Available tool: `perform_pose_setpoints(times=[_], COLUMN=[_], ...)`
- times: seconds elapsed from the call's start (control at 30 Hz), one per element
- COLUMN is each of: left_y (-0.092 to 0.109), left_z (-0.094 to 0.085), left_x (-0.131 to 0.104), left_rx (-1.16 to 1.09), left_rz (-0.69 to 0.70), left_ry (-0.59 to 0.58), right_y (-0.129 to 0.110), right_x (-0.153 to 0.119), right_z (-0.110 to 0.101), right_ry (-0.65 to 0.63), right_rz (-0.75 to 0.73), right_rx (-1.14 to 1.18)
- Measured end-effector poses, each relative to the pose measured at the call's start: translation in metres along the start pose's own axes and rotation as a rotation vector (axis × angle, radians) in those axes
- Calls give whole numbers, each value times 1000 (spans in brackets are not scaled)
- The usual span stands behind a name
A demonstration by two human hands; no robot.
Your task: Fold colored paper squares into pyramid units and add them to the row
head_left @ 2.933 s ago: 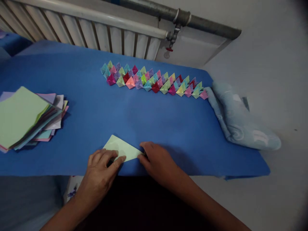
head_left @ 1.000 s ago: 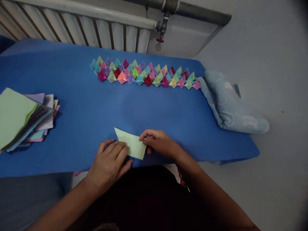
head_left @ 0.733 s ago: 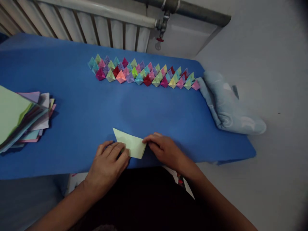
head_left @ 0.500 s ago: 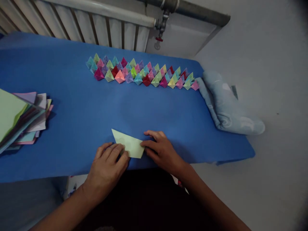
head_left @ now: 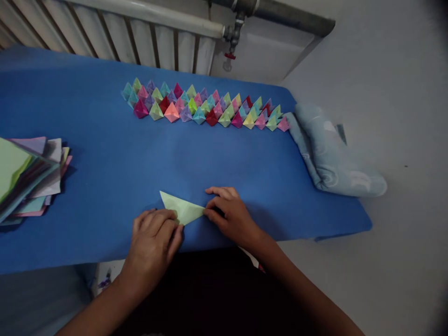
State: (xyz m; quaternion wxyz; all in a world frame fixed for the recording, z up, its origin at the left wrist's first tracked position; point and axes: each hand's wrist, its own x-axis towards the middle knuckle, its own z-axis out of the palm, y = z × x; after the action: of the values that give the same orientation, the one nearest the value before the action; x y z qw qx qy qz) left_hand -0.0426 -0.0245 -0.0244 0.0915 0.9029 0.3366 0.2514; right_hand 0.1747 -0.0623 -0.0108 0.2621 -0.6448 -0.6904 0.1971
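Note:
A pale green sheet of origami paper [head_left: 184,209], folded into a rough triangle, lies on the blue-covered table [head_left: 217,163] near its front edge. My left hand [head_left: 154,233] rests over the paper's left and lower part, fingers bent and pressing on it; the paper beneath the fingers is hidden. At the paper's right corner, my right hand [head_left: 231,214] pinches the tip between thumb and forefinger, its other fingers curled above.
Rows of colourful folded paper pieces [head_left: 199,115] stand across the back of the table. A stack of coloured paper [head_left: 21,177] lies at the left. The rolled grey-blue blanket [head_left: 332,158] is by the right edge, and a radiator [head_left: 140,42] stands behind.
The paper's lower right part has been folded in, turning the four-sided shape into a triangle with a pointed right corner. My right hand has moved slightly left and now pinches that corner.

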Motion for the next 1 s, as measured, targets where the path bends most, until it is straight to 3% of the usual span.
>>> perform_pose_setpoints(times=[0.57, 0.87, 1.0], left_y=[-4, -9, -13], left_z=[1, -6, -8], left_x=[-2, 0, -1], left_rx=[-62, 103, 107], left_rz=[-105, 59, 109], left_ry=[-46, -213, -192], right_y=[-1, -2, -3], right_x=[5, 7, 4], right_z=[2, 2, -4], right_ry=[32, 21, -6], right_rz=[67, 109, 145], right_rx=[30, -28, -51])
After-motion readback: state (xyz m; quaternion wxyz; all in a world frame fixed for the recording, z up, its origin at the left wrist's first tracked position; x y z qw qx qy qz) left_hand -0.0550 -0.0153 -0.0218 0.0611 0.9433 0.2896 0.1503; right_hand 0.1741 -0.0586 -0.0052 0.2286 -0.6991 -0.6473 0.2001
